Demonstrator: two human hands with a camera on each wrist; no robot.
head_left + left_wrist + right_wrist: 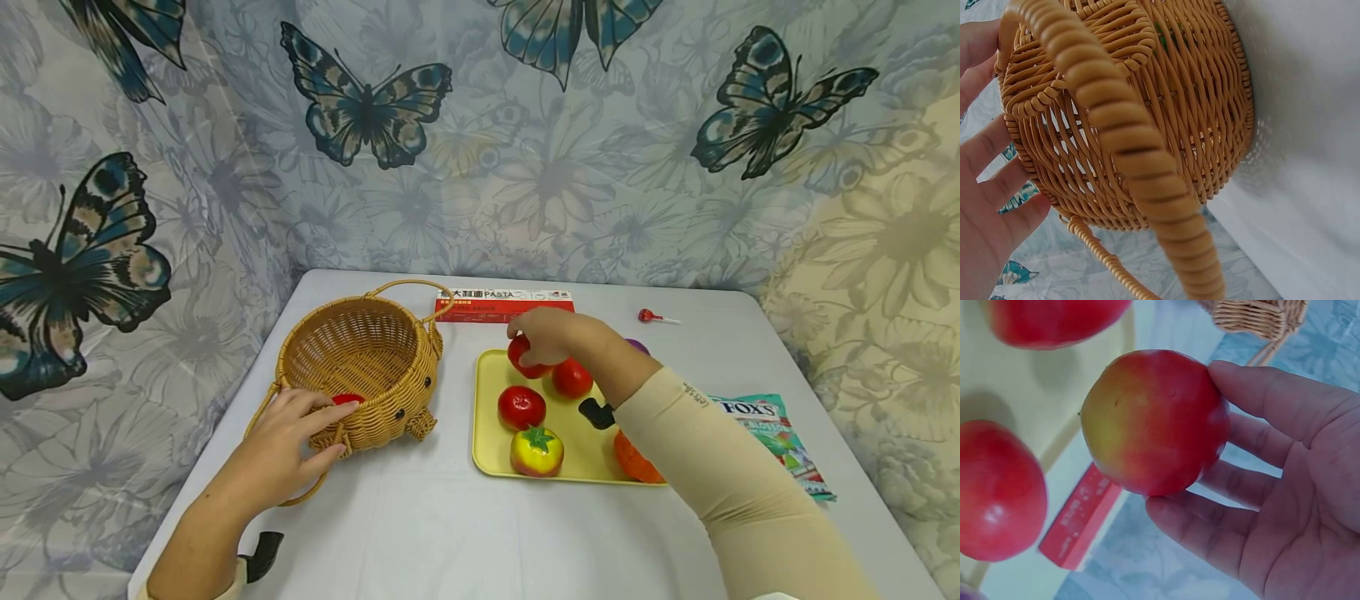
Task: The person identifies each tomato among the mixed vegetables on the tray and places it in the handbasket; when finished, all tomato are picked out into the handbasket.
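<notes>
My right hand [542,335] grips a red apple [1154,422] with a yellow blush, fingertips and thumb around its side. It is over the far left part of the yellow tray [483,367]. My left hand [288,442] rests at the near left rim of a wicker basket [397,400], its fingers fairly straight. A red thing [347,398] shows just inside that rim. On the tray sit another red apple [572,379], a shiny red fruit [522,408], a yellow-red tomato [537,452] with a green top, and an orange bumpy fruit [633,458], partly behind the right sleeve.
Behind the tray lies a red pasta box [480,310]. A red lollipop [649,316] is at the back right. A green FOX'S candy bag [787,442] lies right of the tray. Something purple [638,345] peeks out behind the right forearm. The basket's handles [408,283] stick out at both sides.
</notes>
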